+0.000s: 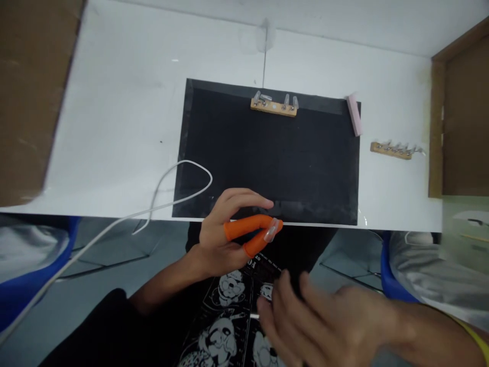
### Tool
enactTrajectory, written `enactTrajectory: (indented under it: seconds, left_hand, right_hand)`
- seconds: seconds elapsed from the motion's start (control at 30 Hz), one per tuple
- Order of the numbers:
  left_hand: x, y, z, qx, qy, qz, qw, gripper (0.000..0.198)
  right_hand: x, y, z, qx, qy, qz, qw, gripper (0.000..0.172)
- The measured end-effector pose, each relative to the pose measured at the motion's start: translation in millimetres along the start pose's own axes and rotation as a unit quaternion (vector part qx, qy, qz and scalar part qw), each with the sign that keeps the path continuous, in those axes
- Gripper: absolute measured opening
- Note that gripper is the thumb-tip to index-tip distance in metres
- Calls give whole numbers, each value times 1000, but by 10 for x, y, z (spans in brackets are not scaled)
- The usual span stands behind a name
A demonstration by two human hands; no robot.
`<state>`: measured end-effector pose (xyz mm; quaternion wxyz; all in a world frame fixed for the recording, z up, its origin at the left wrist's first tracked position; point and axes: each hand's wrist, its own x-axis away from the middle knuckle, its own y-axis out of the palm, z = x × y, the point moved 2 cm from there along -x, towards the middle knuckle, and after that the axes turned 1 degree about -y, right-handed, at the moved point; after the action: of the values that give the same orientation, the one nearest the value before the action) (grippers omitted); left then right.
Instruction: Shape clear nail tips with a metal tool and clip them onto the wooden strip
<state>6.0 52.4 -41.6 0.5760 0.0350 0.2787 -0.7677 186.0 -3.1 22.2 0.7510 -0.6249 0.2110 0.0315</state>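
My left hand [229, 229] is at the front edge of the table, with orange rubber covers on the thumb and forefinger. Pinched between those two fingertips is a clear false nail [272, 230]. My right hand [321, 321] hovers lower, over my lap, smeared by motion. A short white streak shows beside its fingers, too blurred to name, and whether the hand grips it is unclear. Beyond the left hand, a wooden stand [273, 107] bearing several clear false nails lies at the far edge of a black mat [275, 158].
A pink block [353, 116] lies at the mat's right edge. Farther right is a second wooden strip [391, 151] with several clear false nails. A white cable [153, 208] loops onto the mat from the left. Cardboard [34, 102] stands on the left; blue chairs flank me.
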Motion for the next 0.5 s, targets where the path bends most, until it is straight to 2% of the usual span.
enactTrajectory:
  seconds: [0.03, 0.07, 0.17, 0.27, 0.4, 0.5]
  left_hand:
    - [5, 0, -1, 0, 1, 0, 1000, 16]
    - [10, -1, -3, -1, 0, 1, 1000, 17]
    - [27, 1, -2, -5, 3, -1, 1000, 16]
    - [39, -2, 9, -8, 8, -5, 1000, 16]
    - [24, -17, 20, -22, 8, -2, 1000, 14]
    - [4, -14, -8, -97, 50, 10, 994, 17]
  right_hand:
    - [27, 1, 14, -7, -26, -2, 1000, 27]
    - [59, 1, 47, -10, -19, -15, 1000, 27]
    - [148, -8, 156, -3, 87, -73, 994, 31]
    - [168, -33, 125, -21, 162, -96, 982, 34]
    - [182, -98, 59, -47, 211, -93, 972, 37]
    - [224, -163, 178, -54, 241, -83, 966, 35]
